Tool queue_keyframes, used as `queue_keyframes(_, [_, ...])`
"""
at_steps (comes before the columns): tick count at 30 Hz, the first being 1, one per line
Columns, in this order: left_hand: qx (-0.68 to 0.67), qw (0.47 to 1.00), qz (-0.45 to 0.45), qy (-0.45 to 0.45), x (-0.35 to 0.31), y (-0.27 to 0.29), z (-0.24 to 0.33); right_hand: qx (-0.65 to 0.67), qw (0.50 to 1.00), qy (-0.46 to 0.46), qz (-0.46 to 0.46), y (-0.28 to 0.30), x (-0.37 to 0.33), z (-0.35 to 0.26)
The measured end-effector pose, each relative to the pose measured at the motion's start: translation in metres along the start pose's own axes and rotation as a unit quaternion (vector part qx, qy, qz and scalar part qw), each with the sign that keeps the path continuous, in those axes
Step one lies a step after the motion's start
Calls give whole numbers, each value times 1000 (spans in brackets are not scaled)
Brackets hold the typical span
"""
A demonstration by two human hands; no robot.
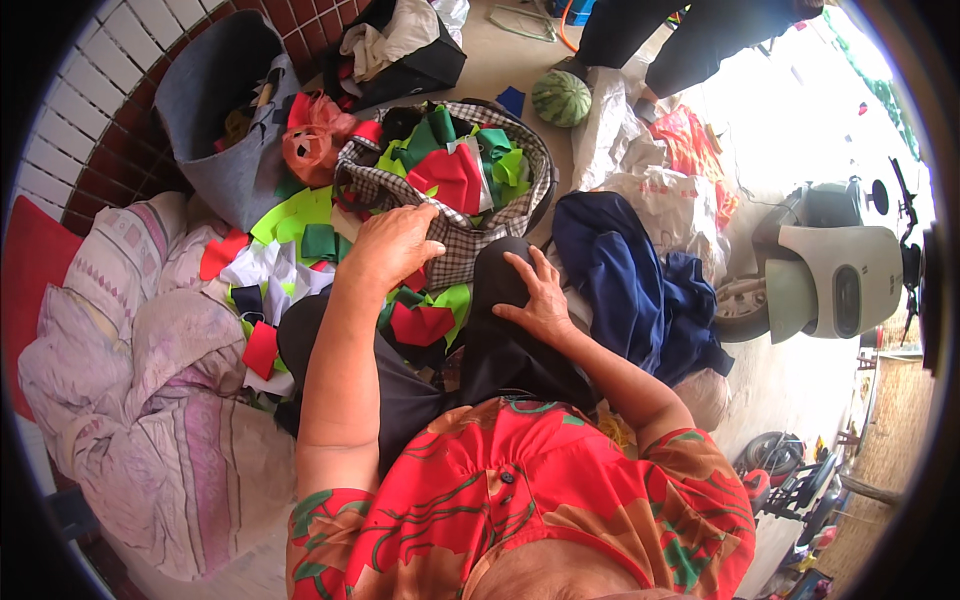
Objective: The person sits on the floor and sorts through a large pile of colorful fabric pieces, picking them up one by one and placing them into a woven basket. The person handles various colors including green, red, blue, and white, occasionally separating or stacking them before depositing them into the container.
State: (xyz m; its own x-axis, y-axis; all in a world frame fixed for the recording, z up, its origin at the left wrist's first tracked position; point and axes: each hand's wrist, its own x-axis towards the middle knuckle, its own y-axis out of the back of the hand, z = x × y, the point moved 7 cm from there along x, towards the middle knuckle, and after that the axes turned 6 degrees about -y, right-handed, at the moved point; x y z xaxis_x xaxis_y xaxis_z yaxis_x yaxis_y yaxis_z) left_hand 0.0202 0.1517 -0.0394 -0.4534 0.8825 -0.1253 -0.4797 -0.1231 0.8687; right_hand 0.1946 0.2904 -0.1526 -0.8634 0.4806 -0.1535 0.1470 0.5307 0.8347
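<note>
My left hand (pixel 392 245) reaches to the near left edge of a round container lined with checked cloth (pixel 478 247). Its thumb stands apart from the fingers, and I see nothing held in it; the fingertips lie against the checked cloth. Inside the container are cloth scraps in red (pixel 447 180), green, lime and white. My right hand (pixel 541 303) rests on my right knee in dark trousers (pixel 497 345), its fingers spread and holding nothing. More scraps, among them a red piece (pixel 420 324), lie between my legs. White and coloured scraps (pixel 270 268) are heaped left of my left forearm.
A patterned blanket (pixel 190 350) is bunched at the left, below a grey-blue fabric bin (pixel 215 140). Dark blue cloth (pixel 620 270) lies to the right. Beyond are plastic bags (pixel 650 185), a watermelon (pixel 561 98), a person's dark-trousered legs (pixel 625 45) and a scooter (pixel 825 280).
</note>
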Motion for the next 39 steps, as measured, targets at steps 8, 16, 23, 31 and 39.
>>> queue_keyframes(8, [4, 1000, -2, 1, 1, -3, -2, -2, 1000, 2, -1, 1, 0, 0])
queue_keyframes(16, [8, 1000, -3, -1, 1, -3, -1, 1, 1000, -5, -9, 3, -1, -4])
queue_keyframes(23, [5, 1000, 15, -10, 2, -3, -5, 10, 1000, 6, 9, 3, 1, -2])
queue_keyframes(31, [12, 1000, 14, -14, 3, -7, -5, 11, 999, 32, 25, 1, 0, 3])
queue_keyframes(39, [17, 999, 35, -16, 3, -1, 0, -1, 1000, 16, 3, 1, 1, 0])
